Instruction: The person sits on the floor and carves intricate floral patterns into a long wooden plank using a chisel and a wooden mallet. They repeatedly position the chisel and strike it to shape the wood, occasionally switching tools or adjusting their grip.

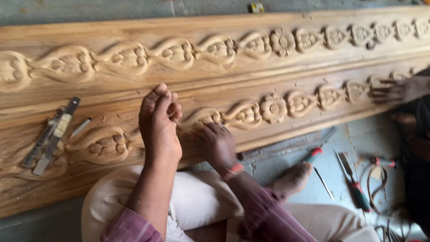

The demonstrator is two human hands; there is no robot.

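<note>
pressing at frame centre, the right hand point(218, 144) lies unclenched on the carved wooden beam point(125, 84); the left hand point(158, 124) pinches something too small to tell; chisels point(50, 135) rest at left.

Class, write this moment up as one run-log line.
left hand: raised over carved wooden panel | right hand: pressed on lower carving | chisels: lying on panel | other person's hand: on panel

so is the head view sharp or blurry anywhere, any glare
Head view: soft, even daylight, no glare; the carved wooden board reads sharp; the left hand and right hand are slightly soft; another person's hand at the right edge looks motion-blurred.
</note>
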